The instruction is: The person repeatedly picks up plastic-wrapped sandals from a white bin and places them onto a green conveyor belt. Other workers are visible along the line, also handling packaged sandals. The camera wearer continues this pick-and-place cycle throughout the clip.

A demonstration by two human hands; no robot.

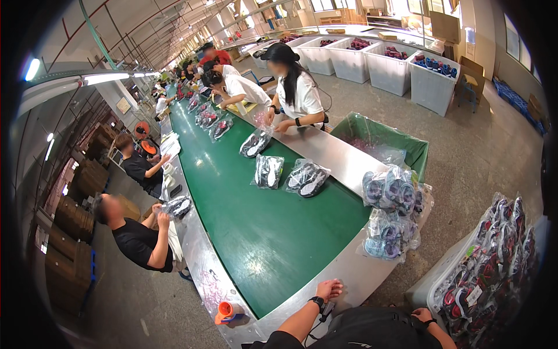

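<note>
My left hand [329, 289], with a dark watch on the wrist, rests over the metal edge at the near end of the green conveyor belt [256, 232]. Its fingers are loosely bent and slightly apart, and nothing is in them. Close to my body on the right is my right hand [422, 314], its fingers loosely extended and holding nothing visible. Bagged shoes [308, 177] and another bagged pair [268, 172] lie on the belt ahead. To the right of the belt's end, bagged blue-grey shoes [388, 234] are stacked on the metal ledge.
A bin of bagged dark shoes [488, 273] stands at my right. An orange cup-shaped holder [225, 311] sits on the left ledge. A person [136, 235] handles a bagged pair at left; another person [299, 93] works across the belt beside a green-lined bin [415, 154].
</note>
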